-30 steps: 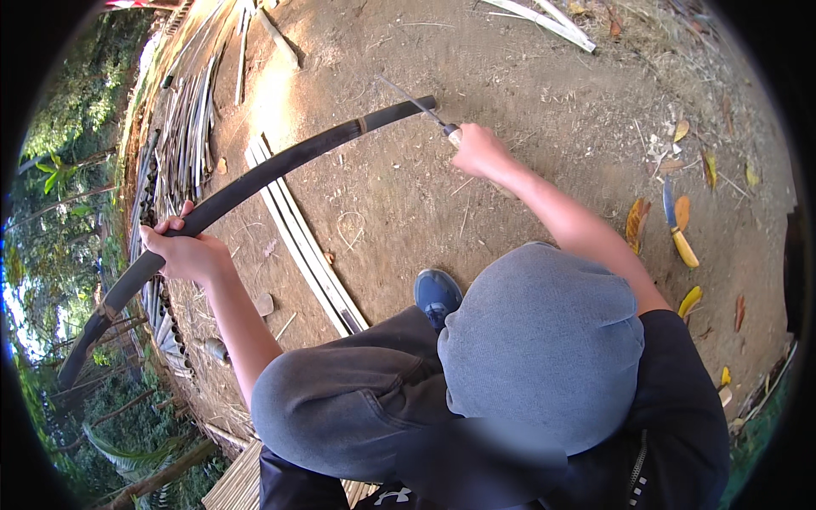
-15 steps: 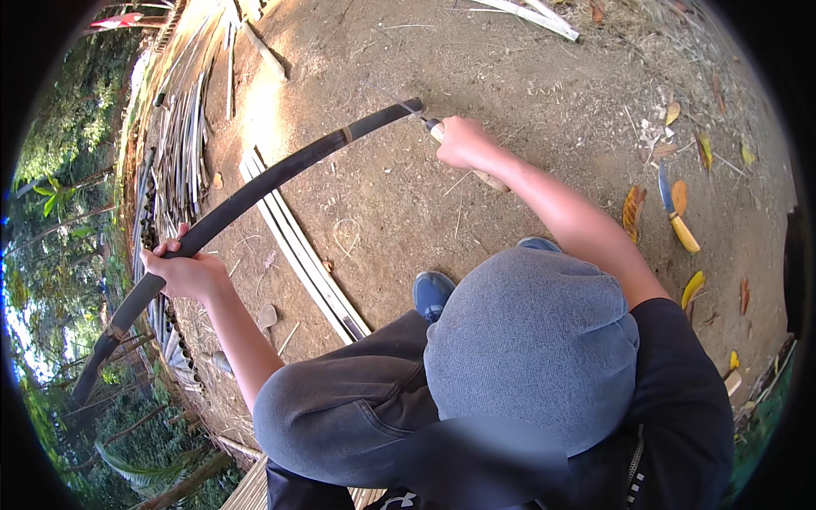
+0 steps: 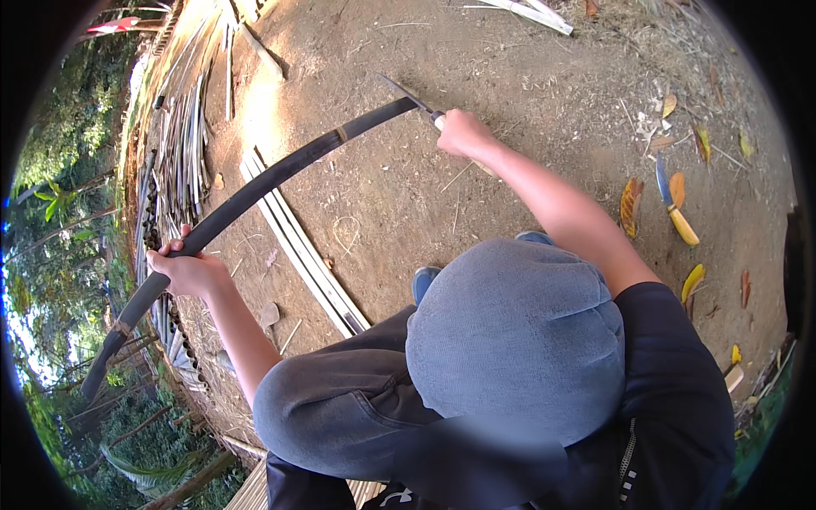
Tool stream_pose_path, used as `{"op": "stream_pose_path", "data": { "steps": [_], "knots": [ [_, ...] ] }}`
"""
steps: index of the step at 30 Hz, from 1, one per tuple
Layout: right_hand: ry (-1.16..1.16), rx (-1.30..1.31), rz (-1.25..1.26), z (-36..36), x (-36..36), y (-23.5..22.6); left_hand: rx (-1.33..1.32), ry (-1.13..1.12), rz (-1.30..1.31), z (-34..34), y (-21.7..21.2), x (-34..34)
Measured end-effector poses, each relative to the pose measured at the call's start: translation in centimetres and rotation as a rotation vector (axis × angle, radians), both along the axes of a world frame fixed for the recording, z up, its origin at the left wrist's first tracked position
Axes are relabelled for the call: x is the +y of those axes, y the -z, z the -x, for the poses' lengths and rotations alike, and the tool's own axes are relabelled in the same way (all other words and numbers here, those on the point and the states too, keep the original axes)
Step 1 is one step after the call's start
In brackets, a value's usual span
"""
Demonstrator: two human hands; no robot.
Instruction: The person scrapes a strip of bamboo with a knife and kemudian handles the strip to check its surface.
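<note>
A long dark bamboo strip [image 3: 263, 183] with pale-ringed nodes slants across the view, from the lower left up to the middle. My left hand [image 3: 189, 270] is closed round it toward its lower end, thumb and fingertips showing on its far side. My right hand [image 3: 463, 134] grips the light handle of a knife [image 3: 418, 99]. The narrow blade lies across the strip's upper end and points up and left. Whether the edge has bitten into the bamboo is too small to tell.
Pale split bamboo lengths [image 3: 297, 242] lie on the dirt ground before my knees. A second knife [image 3: 677, 212] with a yellow handle rests among dry leaves at right. Many thin poles [image 3: 180, 144] are piled at left. More pale strips [image 3: 544, 15] lie at the top.
The knife blade has turned and now shows its length past the strip's upper end. My right hand has shifted slightly upward. The left hand keeps its hold, and my knees have moved slightly left.
</note>
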State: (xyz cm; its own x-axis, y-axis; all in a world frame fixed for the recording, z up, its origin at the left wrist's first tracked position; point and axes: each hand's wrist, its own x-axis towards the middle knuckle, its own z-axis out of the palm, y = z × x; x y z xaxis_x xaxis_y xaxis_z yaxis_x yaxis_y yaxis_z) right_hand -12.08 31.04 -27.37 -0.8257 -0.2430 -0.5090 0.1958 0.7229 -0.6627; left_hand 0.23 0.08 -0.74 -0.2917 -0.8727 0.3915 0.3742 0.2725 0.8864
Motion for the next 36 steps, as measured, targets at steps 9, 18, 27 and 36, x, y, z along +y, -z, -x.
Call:
{"op": "stream_pose_path", "data": {
  "steps": [9, 18, 27, 36],
  "knots": [
    [0.003, -0.025, 0.053, 0.3, 1.0, 1.3, -0.005, -0.025, -0.001, 0.6, -0.5, 0.6],
    [-0.024, -0.015, 0.087, -1.3, 0.5, -0.4, -0.025, -0.057, -0.001, -0.2, 0.1, -0.7],
    [-0.034, -0.016, 0.057, -0.9, -0.3, -0.3, -0.021, -0.058, -0.019, -0.2, -0.2, 0.3],
    [-0.015, -0.009, 0.041, -1.1, 0.8, 0.8, -0.017, -0.055, -0.027, 0.1, -0.1, -0.1]
  ]
}}
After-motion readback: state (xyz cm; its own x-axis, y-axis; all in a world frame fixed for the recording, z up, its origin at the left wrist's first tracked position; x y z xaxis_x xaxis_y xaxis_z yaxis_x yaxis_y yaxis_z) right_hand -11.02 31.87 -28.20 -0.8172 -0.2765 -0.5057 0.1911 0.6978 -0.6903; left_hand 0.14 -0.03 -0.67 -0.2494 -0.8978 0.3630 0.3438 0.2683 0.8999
